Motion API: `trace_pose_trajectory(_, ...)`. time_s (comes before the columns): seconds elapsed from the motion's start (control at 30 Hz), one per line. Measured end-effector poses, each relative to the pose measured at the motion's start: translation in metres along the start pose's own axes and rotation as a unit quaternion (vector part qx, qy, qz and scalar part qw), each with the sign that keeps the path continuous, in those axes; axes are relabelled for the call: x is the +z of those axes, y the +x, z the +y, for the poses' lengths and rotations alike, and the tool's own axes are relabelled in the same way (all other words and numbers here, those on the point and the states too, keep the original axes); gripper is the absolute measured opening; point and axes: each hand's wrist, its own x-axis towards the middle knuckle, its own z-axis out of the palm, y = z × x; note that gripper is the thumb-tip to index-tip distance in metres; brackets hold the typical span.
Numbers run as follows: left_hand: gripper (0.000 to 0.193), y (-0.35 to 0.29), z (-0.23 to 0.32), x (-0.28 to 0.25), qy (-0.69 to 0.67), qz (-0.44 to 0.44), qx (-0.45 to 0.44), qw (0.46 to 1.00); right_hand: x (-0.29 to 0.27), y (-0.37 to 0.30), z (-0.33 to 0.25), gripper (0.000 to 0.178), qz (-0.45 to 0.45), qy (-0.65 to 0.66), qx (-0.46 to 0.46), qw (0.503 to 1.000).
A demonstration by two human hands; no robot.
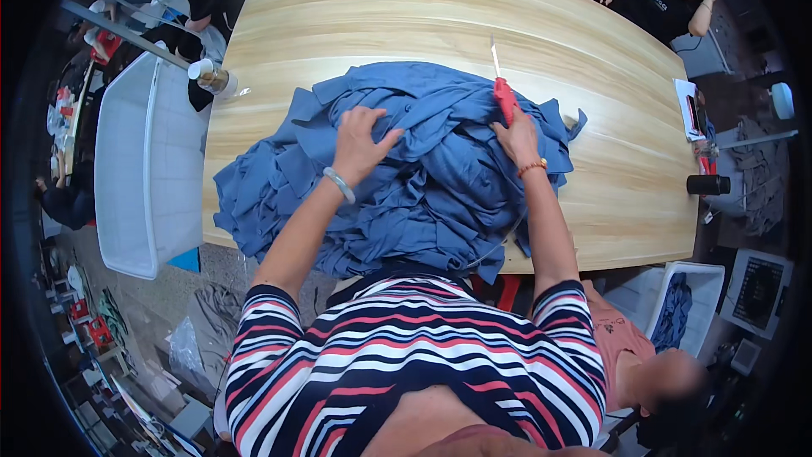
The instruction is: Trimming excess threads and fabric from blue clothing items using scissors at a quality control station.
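Our left hand (361, 144) is loose, fingers spread over the blue cloth (381, 218); whether it touches, we can't tell. Our right hand (518, 137) grips a red cutter (505, 100), blade pointing away from us. The cloth lies in one rumpled heap on the surface (626, 135), nothing in it visibly folded, so we judge much remains; what's finished, we can't say.

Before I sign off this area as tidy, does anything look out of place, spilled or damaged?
Grey cloth and a clear plastic bag lie loose at lower left, apparently on the floor, which looks untidy. The blue cloth heap on the table is rumpled; no spill or damage stands out.
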Motion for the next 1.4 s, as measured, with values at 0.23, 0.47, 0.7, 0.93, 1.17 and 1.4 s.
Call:
trace_pose_trajectory(0.23, 0.019, -0.016, -0.021, 0.014, -0.551, -0.273, -0.28, 0.737, -0.04, -0.04, -0.021, 0.026, -0.077, -0.101, 0.016, 0.992)
trace_pose_trajectory(0.47, 0.023, -0.029, -0.001, 0.017, -0.416, -0.308, -0.268, 0.813, -0.074, -0.113, -0.022, 0.022, 0.104, 0.109, 0.004, 0.989)
trace_pose_trajectory(0.7, 0.018, -0.015, 0.0, 0.061, -0.601, -0.197, -0.378, 0.677, -0.082, -0.138, -0.057, 0.022, -0.085, -0.096, -0.145, 0.981)
trace_pose_trajectory(0.93, 0.008, -0.038, -0.008, 0.071, -0.653, -0.187, -0.41, 0.609, -0.071, -0.167, -0.07, 0.02, -0.211, -0.103, -0.162, 0.958)
trace_pose_trajectory(1.17, 0.009, -0.049, -0.02, 0.069, -0.633, -0.209, -0.4, 0.629, -0.082, -0.174, -0.093, 0.022, -0.261, -0.129, -0.13, 0.948)
trace_pose_trajectory(1.4, 0.045, -0.014, 0.001, 0.047, -0.443, -0.047, -0.3, 0.844, -0.082, -0.163, -0.082, 0.029, -0.145, -0.007, -0.16, 0.976)
